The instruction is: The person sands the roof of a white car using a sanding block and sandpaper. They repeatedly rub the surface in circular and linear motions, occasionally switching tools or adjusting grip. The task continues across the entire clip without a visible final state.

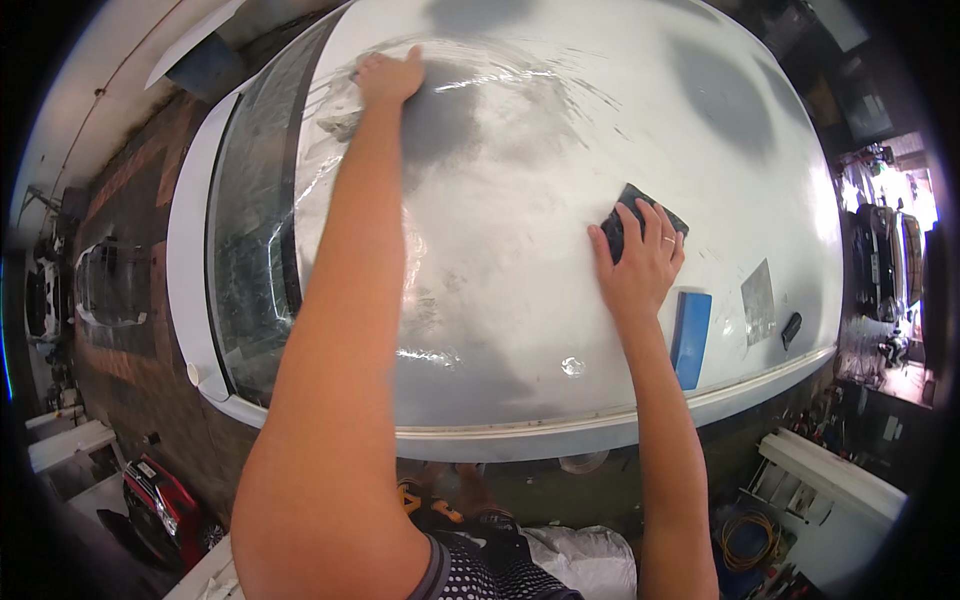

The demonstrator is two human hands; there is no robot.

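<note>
toward the upper left of the frame, the left hand (pixel 390 82) rests on the white car panel (pixel 520 290), thumb out to the right; i cannot tell whether its grip has hold of anything. right of centre, the right hand (pixel 640 258) has its grip part-closed over a black pad (pixel 630 198), fingers across the top, thumb at the left; the pad lies against the panel. just below, toward the lower right, sits a blue block (pixel 691 340), with a grey sheet (pixel 758 303) near it.
</note>
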